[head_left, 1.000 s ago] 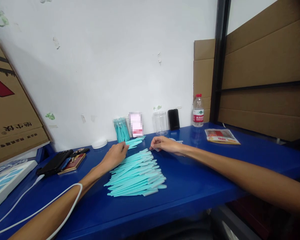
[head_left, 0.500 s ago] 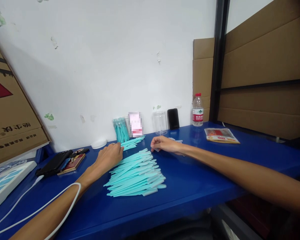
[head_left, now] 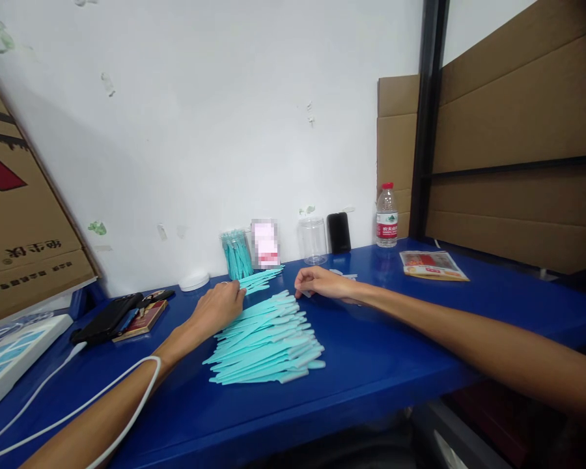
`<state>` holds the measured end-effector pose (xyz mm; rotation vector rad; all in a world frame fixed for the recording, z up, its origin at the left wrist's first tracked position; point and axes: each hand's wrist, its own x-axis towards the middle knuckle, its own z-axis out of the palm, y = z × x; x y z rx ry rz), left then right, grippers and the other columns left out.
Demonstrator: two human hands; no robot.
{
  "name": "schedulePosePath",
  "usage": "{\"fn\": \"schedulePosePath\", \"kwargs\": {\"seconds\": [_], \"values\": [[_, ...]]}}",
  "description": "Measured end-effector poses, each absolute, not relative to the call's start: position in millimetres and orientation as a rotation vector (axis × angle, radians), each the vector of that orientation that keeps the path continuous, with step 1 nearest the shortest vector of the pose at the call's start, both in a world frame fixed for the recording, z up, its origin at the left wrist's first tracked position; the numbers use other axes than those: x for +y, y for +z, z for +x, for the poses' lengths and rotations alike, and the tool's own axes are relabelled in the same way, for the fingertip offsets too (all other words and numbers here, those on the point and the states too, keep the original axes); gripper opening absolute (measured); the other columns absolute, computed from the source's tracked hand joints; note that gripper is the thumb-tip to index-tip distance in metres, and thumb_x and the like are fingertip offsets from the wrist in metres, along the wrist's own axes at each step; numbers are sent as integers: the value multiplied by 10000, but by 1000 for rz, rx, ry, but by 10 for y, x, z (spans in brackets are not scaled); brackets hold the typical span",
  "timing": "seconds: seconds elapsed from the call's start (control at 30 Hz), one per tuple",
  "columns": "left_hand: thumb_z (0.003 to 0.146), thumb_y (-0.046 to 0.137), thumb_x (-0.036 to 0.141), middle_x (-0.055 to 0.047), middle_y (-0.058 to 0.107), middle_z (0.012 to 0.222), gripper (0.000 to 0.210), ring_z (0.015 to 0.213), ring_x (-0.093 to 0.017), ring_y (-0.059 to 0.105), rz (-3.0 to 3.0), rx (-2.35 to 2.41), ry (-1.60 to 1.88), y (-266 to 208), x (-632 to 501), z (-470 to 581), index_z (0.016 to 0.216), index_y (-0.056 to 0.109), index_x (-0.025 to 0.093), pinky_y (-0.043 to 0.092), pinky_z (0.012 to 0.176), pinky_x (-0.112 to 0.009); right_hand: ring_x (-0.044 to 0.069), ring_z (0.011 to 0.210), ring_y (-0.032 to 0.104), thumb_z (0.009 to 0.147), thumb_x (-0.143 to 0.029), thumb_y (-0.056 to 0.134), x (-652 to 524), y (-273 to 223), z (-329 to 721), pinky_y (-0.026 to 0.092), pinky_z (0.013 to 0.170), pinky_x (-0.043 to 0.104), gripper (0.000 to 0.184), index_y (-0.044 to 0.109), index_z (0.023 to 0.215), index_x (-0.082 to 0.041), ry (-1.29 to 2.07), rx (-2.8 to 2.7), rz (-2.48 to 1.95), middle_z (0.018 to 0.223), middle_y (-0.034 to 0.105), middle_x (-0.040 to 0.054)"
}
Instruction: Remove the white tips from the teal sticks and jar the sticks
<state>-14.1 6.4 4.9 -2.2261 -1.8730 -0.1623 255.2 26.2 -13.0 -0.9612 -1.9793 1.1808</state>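
The right hand (head_left: 317,281) has its thumb and fingers close together by something small and pale, but I can't tell if they pinch it. The left hand (head_left: 219,306) curls beside a small bunch of thin, light blue sticks (head_left: 262,279); I can't tell if it grips any. A big pile of flat, light blue sticks with pale ends (head_left: 268,342) lies between the middle and front edge of the shiny blue table (head_left: 371,365). At its back edge stands 1 clear round jar (head_left: 234,236) full of blue sticks.
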Motion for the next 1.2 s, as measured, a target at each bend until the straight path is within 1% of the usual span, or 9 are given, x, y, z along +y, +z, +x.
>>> {"fn": "schedulePosePath", "kwargs": {"seconds": [0.23,0.4,0.5,0.73,0.83,0.93,1.0,1.1,1.2], "values": [[936,249,411,-168,664,944,430,872,-332,647,-2173,-1877,-152,116,57,-179,917,599,162,436,639,-370,116,679,538,818,-180,544,239,-112,2537,391,623,228,52,571,852,-152,1142,-1974,-998,836,699,58],[938,249,410,-151,661,924,423,645,-238,646,-2255,-1963,-132,125,28,-161,849,578,160,402,558,-320,119,676,534,813,-179,541,230,-106,2541,388,618,229,51,574,842,-152,1143,-1998,-973,809,702,55],[939,260,407,-124,665,859,402,574,-205,622,-2291,-1935,-161,103,22,-135,810,554,165,386,556,-309,117,669,526,807,-191,552,229,-105,2548,384,618,231,51,580,825,-153,1156,-1994,-946,807,706,54],[949,249,413,-111,664,828,405,553,-191,609,-2326,-1905,-247,107,12,-115,797,535,171,372,554,-301,120,668,520,811,-208,563,218,-96,2543,398,627,242,66,592,822,-150,1151,-2011,-939,814,709,57],[949,249,409,-112,663,832,400,567,-196,613,-2319,-1886,-243,116,9,-112,792,532,173,370,559,-303,121,663,542,810,-213,574,243,-88,2547,419,620,239,63,586,826,-152,1121,-2010,-947,769,693,48],[949,249,412,-114,663,847,399,554,-194,609,-2294,-1910,-224,122,7,-110,802,532,173,362,541,-301,126,621,576,811,-227,580,265,-54,2581,447,568,237,74,559,831,-159,1141,-2004,-974,703,658,33],[950,245,413,-115,664,862,403,534,-186,603,-2295,-1931,-212,122,5,-109,809,533,170,359,526,-298,126,569,586,822,-230,561,256,-20,2613,450,521,233,75,537,848,-164,1223,-2079,-985,678,647,24],[951,244,416,-117,666,870,408,528,-182,605,-2304,-1944,-206,114,8,-111,821,540,166,362,516,-293,112,501,569,840,-220,526,201,15,2633,431,466,218,68,503,881,-171,1335,-2245,-1001,663,654,17],[952,242,418,-117,670,859,415,552,-192,617,-2302,-1925,-208,102,18,-120,825,546,166,372,530,-296,100,499,551,857,-251,520,132,17,2604,391,422,191,93,475,897,-181,1391,-2267,-979,686,661,17]]}}
